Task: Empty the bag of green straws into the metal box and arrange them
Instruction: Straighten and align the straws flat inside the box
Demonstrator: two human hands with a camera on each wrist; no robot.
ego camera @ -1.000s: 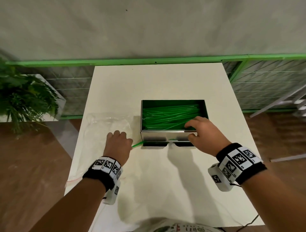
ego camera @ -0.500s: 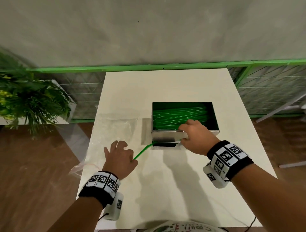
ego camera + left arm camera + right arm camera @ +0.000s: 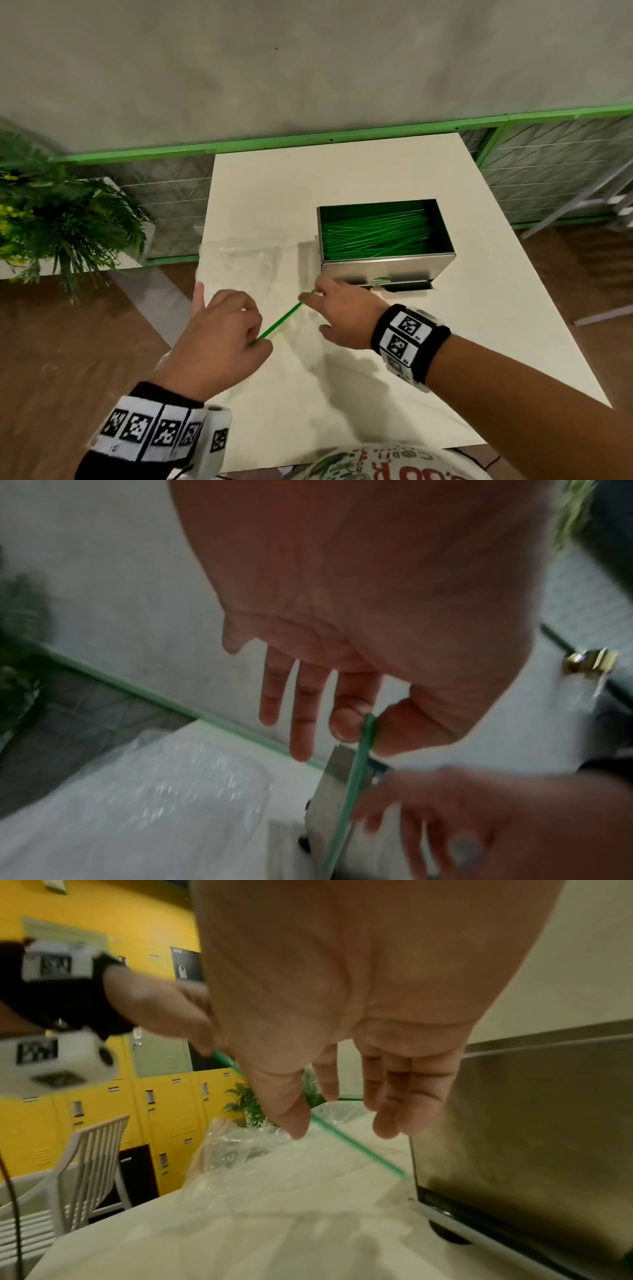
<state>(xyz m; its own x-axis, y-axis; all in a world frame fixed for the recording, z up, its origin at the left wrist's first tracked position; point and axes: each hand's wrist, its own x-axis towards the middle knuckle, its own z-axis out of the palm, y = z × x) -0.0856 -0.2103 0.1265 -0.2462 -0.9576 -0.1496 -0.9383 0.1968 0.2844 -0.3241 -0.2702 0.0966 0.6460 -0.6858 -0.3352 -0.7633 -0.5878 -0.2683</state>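
Metal box [image 3: 387, 265] full of green straws [image 3: 373, 236]; bag [image 3: 239, 263] flat, empty. Left hand [image 3: 219, 339] pinches stray straw [image 3: 281, 318]; right hand [image 3: 342, 315] relaxed. Wristband markers only.

The head view looks steeply down from above the white table [image 3: 342, 212], taking in the metal box [image 3: 387, 265] and both forearms. Each wrist view sits close under its palm, aimed along the fingers — left toward the box's corner, right past its steel side. All three share one stray green straw [image 3: 281, 318].
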